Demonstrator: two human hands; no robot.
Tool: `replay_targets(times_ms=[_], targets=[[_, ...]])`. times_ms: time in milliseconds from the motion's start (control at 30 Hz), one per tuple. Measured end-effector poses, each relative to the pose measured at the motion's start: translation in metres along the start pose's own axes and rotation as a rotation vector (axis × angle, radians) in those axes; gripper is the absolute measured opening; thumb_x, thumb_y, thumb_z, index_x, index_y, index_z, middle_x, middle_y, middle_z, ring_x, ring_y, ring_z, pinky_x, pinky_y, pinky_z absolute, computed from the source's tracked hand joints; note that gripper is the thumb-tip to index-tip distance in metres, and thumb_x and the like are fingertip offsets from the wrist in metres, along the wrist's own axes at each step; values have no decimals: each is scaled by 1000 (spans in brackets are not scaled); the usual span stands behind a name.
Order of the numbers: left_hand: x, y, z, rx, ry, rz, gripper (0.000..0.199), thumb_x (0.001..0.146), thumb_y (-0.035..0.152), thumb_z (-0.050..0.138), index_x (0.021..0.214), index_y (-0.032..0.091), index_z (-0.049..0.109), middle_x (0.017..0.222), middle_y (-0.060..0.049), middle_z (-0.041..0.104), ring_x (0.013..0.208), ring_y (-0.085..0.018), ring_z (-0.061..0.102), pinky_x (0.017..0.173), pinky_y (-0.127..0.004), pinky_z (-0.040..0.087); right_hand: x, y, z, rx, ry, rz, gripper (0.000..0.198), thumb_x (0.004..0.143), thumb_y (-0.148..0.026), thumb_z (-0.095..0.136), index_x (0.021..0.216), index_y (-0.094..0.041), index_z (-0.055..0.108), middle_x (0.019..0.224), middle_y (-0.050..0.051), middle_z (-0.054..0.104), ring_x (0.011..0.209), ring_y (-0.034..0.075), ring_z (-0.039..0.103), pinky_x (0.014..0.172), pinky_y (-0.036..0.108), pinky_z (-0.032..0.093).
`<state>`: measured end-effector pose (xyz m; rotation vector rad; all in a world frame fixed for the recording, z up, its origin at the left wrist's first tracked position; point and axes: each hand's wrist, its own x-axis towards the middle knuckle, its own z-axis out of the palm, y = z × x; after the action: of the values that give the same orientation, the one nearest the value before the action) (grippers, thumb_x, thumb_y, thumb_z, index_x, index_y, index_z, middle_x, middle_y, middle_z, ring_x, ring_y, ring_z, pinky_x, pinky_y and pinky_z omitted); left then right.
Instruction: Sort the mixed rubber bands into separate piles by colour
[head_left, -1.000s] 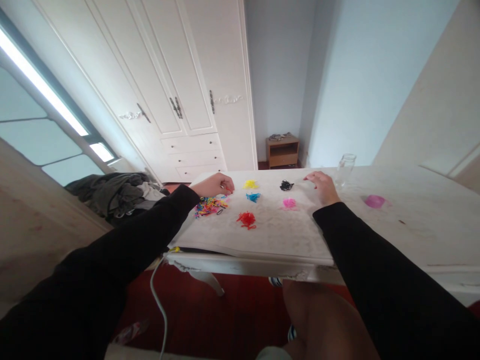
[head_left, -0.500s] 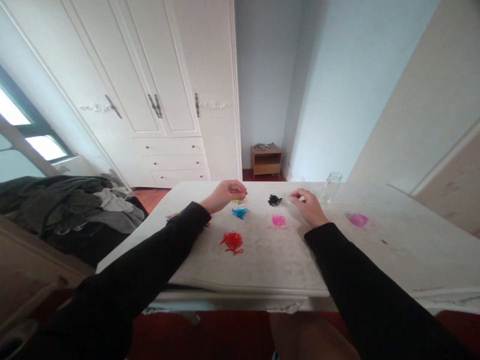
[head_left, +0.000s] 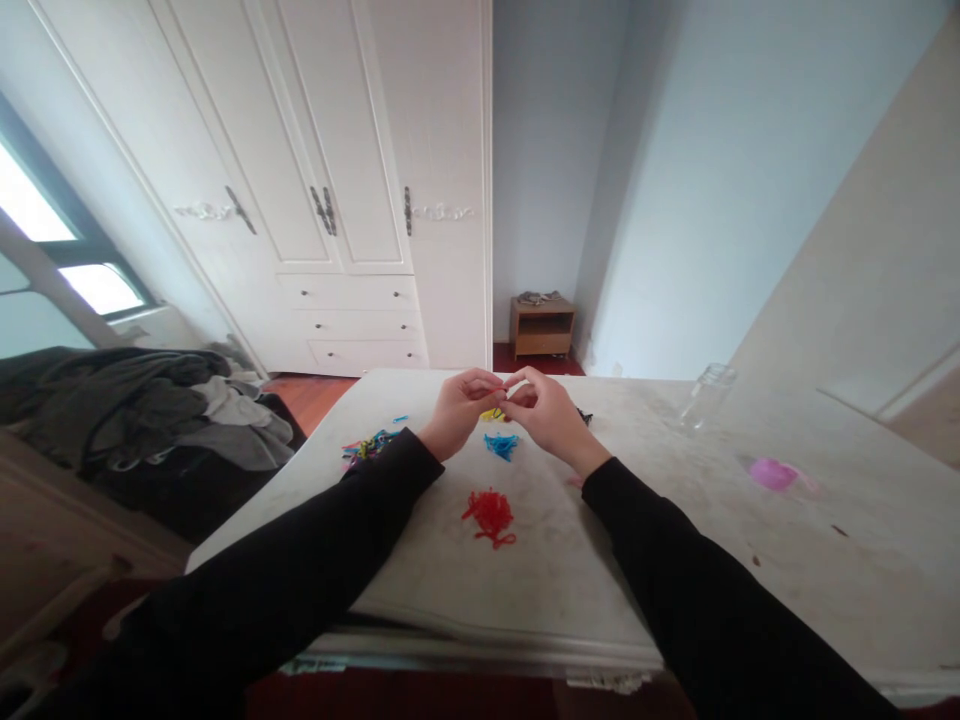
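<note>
Over the far part of the table, my left hand [head_left: 463,412] and my right hand [head_left: 546,410] meet fingertip to fingertip. My left fingers pinch a small rubber band, of which only a thin dark loop and a reddish bit show. My right thumb and forefinger close at the same spot; what they grip is hidden. Just beneath the hands lies a yellow pile of bands [head_left: 493,414], partly covered. Nearer are a blue pile [head_left: 501,446] and a red pile [head_left: 490,514]. Behind my right hand a black pile [head_left: 586,417] peeks out. My right wrist mostly hides the pink pile [head_left: 575,481].
A mixed-colour pile [head_left: 367,447] lies beside my left sleeve, with a small blue piece [head_left: 400,419] beyond it. At the right stand a clear glass jar [head_left: 705,398] and a pink object [head_left: 774,474] on the white table [head_left: 570,580]. Clothes [head_left: 157,410] are heaped at the left.
My right hand has moved left from beside the black pile to meet my left hand. The view has shifted, so the tabletop things appear lower and the jar farther right.
</note>
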<state>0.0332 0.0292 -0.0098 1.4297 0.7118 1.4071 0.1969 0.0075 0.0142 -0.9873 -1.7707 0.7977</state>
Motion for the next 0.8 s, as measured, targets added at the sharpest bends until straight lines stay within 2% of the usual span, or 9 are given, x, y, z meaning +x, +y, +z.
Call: replay_targets(times_ms=[133, 300, 467, 567, 800], targets=[[1, -6, -3, -2, 20, -15, 34, 63, 35, 92, 79, 17, 68, 73, -1, 74, 70, -15, 69, 74, -31, 55, -1, 7, 0, 61, 32, 25, 18, 80, -25, 72, 89, -23, 57, 67, 0, 71, 66, 20, 73, 64, 31, 54], [0, -4, -1, 34, 31, 11, 32, 63, 32, 92, 80, 17, 68, 78, -2, 76, 72, -16, 69, 72, -30, 54, -18, 6, -6, -144, 36, -93, 13, 81, -16, 68, 88, -24, 60, 70, -2, 70, 67, 17, 67, 67, 30, 50], [-3, -4, 0, 109, 46, 22, 33, 63, 33, 91, 81, 17, 67, 79, -4, 76, 72, -17, 70, 72, -33, 55, -25, 10, -2, -297, -72, -104, 18, 78, -9, 67, 88, -23, 62, 70, -3, 69, 65, 16, 64, 68, 29, 47], [-4, -5, 1, 112, 34, 23, 32, 65, 33, 90, 81, 17, 68, 79, -4, 76, 72, -17, 71, 74, -34, 56, -25, 14, 0, -304, -99, -86, 16, 79, -11, 69, 88, -22, 61, 71, -2, 70, 65, 15, 63, 68, 29, 46], [-6, -4, 3, 139, 35, 30, 35, 64, 36, 92, 82, 16, 68, 81, -5, 77, 76, -18, 72, 77, -34, 57, -25, 14, -5, -218, 16, -89, 14, 81, -26, 73, 74, -21, 62, 72, 1, 69, 66, 15, 62, 65, 29, 47]])
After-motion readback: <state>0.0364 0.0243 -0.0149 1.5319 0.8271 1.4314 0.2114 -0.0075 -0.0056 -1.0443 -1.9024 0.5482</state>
